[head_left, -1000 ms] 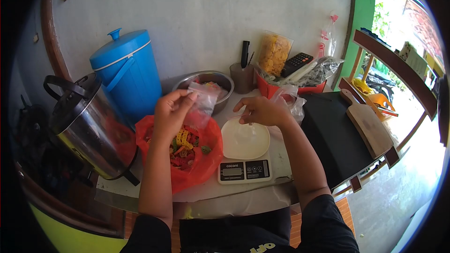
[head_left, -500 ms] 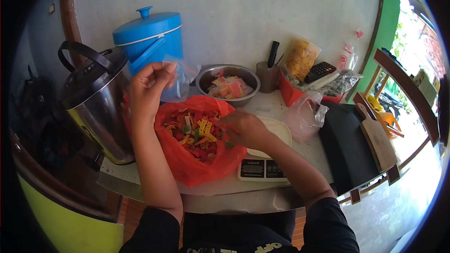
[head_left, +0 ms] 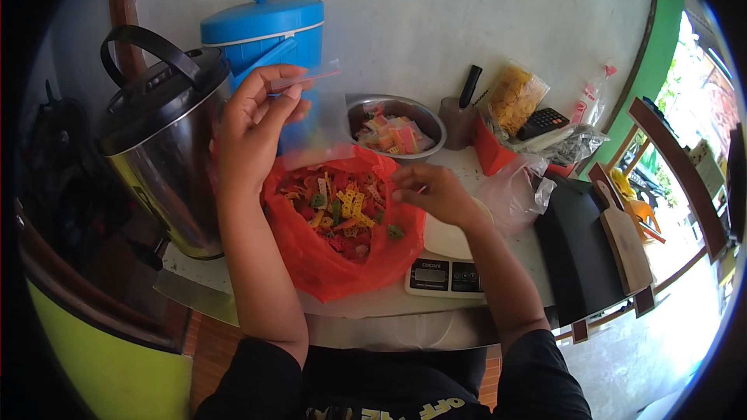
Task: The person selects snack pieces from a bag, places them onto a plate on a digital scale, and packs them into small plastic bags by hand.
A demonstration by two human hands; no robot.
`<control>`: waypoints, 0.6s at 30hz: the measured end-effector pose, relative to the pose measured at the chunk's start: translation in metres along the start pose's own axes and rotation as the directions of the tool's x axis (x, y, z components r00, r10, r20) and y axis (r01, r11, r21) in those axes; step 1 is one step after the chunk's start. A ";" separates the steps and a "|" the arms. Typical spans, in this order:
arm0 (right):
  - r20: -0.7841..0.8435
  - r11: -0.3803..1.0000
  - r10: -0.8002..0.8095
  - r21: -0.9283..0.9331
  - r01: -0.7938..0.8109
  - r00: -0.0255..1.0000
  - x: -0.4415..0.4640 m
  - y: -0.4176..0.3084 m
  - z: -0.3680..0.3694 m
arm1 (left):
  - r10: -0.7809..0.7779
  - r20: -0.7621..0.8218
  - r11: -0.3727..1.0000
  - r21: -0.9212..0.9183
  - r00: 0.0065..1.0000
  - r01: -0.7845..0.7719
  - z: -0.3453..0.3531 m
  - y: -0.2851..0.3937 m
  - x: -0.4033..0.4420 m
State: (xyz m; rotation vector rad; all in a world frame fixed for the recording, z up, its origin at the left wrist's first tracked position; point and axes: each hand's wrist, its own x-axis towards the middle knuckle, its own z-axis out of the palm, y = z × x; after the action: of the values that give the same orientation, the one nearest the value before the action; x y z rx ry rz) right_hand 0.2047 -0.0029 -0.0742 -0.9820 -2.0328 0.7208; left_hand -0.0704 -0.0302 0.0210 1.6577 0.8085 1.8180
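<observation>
My left hand (head_left: 268,113) pinches the top edge of a clear plastic bag (head_left: 323,117), which hangs in front of the blue cooler. Below it an open red plastic bag (head_left: 327,268) holds many small pieces in red, yellow, green and orange (head_left: 342,214). My right hand (head_left: 434,190) is at the red bag's right rim, with its fingers curled and apart and nothing visible in them. Partly under my right hand and forearm is a kitchen scale (head_left: 443,276) with a pale tray (head_left: 447,239). A metal bowl (head_left: 440,128) behind holds several filled small packets (head_left: 397,136).
A blue cooler (head_left: 264,23) and a steel pot (head_left: 167,179) with a black handle stand at the left. At the right are a red box (head_left: 492,148) with a calculator (head_left: 543,122), a crumpled clear bag (head_left: 517,194), a black case (head_left: 576,249) and a wooden board (head_left: 626,241).
The clear bag has moved left from over the metal bowl's side, still in my left hand. My right hand has moved from above the scale to the red bag's edge. The view has shifted.
</observation>
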 end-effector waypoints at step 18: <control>-0.508 0.990 -0.129 -0.021 0.138 0.851 -0.035 -0.056 -0.079 | -0.071 0.348 0.996 0.084 0.935 0.044 0.066 -0.017 -0.012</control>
State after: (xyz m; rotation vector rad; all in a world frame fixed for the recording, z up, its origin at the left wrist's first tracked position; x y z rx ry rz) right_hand 0.2614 -0.0502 -0.0023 -0.8959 -1.6027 0.3491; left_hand -0.0034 -0.0231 0.0041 1.9124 0.7626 1.4076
